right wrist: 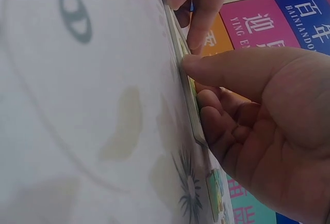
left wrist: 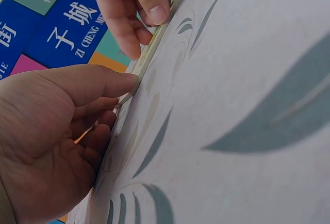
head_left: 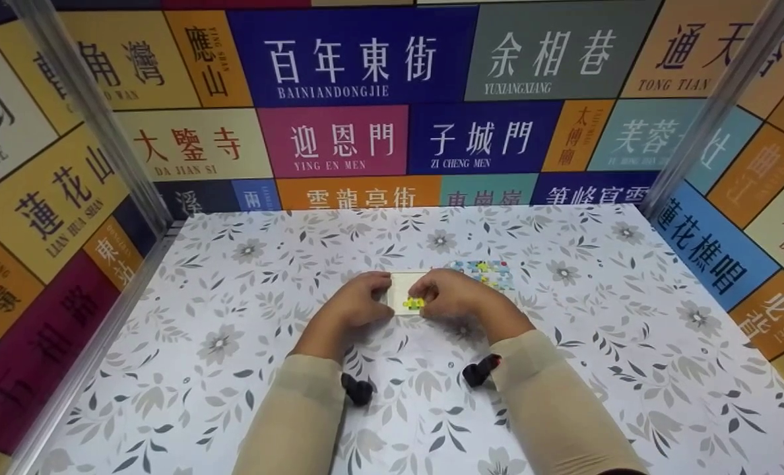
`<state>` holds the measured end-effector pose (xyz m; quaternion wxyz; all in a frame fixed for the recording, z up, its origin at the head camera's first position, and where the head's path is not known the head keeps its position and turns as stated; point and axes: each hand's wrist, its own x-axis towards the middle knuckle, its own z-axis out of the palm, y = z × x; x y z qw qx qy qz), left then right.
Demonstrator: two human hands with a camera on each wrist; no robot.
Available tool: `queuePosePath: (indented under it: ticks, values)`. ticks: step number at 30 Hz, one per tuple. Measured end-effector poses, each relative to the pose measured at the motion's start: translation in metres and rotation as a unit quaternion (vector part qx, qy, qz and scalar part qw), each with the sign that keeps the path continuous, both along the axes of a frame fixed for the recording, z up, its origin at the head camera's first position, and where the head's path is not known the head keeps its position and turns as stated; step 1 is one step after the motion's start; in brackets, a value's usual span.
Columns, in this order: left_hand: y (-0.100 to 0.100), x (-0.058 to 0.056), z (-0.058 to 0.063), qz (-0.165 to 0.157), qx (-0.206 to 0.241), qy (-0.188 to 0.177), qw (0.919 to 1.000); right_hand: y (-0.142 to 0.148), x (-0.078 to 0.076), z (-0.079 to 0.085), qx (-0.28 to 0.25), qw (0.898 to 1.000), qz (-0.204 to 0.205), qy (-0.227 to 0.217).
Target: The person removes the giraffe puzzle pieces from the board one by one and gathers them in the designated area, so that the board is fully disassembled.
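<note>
A flat cream board [head_left: 400, 285] lies on the table between the hands. On its lower right part is a small yellow-green piece [head_left: 412, 303], like a jigsaw piece. My left hand [head_left: 359, 302] holds the board's left end, thumb at the near edge and fingers at the far edge. In the left wrist view, that thumb [left wrist: 124, 83] lies along the board's rim. My right hand [head_left: 458, 292] has its thumb and fingers curled at the yellow-green piece, covering the board's right end. The right wrist view shows the right thumb [right wrist: 198, 66] at the rim, fingertips bent in behind it.
Just behind the right hand lies a light-blue and yellow patterned puzzle sheet [head_left: 501, 274], partly hidden by that hand. A floral cloth [head_left: 247, 396] covers the table. Panels with printed characters [head_left: 352, 59] stand behind and at both sides.
</note>
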<state>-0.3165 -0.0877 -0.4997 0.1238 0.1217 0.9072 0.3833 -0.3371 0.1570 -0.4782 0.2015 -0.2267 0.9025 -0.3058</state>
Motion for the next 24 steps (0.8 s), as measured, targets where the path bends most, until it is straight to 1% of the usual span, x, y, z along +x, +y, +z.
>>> queuePosePath:
  ticks: [2,7,13,20,24]
  values:
    - [0.0001,0.0002,-0.0002,0.001,-0.001,-0.003,1.0,-0.0006,0.0008,-0.0008,0.007,1.0,0.001,0.005]
    - [-0.0001,-0.0007,-0.0003,-0.007,0.002,0.009,0.9999,-0.0016,0.0031,-0.0014,0.017,1.0,0.0,0.014]
    - [-0.0009,-0.0008,-0.0008,-0.012,0.0,0.014,0.9998,-0.0021,0.0031,-0.0024,0.021,1.0,0.008,0.015]
    - [-0.0008,-0.0002,-0.0001,-0.013,-0.001,0.017,0.9998,-0.0016,-0.0002,-0.0032,0.007,1.0,0.013,0.026]
    - [-0.0007,-0.0002,0.0002,-0.015,-0.003,0.023,0.9996,-0.0017,0.0001,-0.0028,0.002,1.0,0.008,0.028]
